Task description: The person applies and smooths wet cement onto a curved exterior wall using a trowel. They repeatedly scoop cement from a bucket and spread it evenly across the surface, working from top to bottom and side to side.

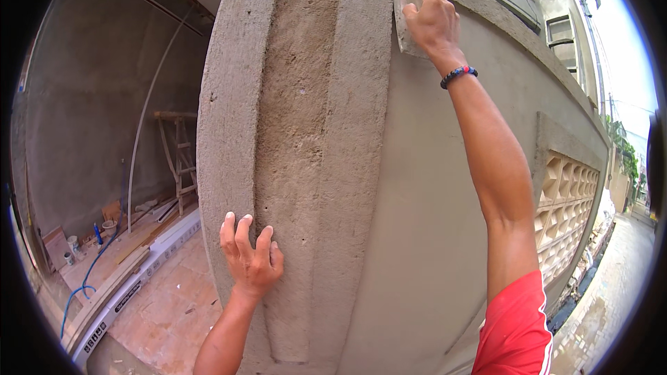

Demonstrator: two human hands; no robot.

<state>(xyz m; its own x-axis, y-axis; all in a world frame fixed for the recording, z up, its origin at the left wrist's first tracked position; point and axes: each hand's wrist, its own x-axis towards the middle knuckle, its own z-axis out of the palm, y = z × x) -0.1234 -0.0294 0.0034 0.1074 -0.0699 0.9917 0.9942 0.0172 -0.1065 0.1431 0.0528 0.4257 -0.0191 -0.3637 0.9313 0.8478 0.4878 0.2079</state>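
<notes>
The right hand is holding a trowel, fingers closed on it — the tool is lying against the wall, high up, beside the pillar. The left hand is resting on the pillar, half spread, gripping nothing. Smoothing seems in hand — the next stroke is probably needing flat, even pressure.

The tiled floor at the left carries a long white strip, laid slantwise from the near-left corner toward the right edge. Beside it lies a wooden board; a blue hose curves near the left edge. Farther back stand a wooden trestle, a blue bottle and small pale containers, perhaps tubs.
</notes>
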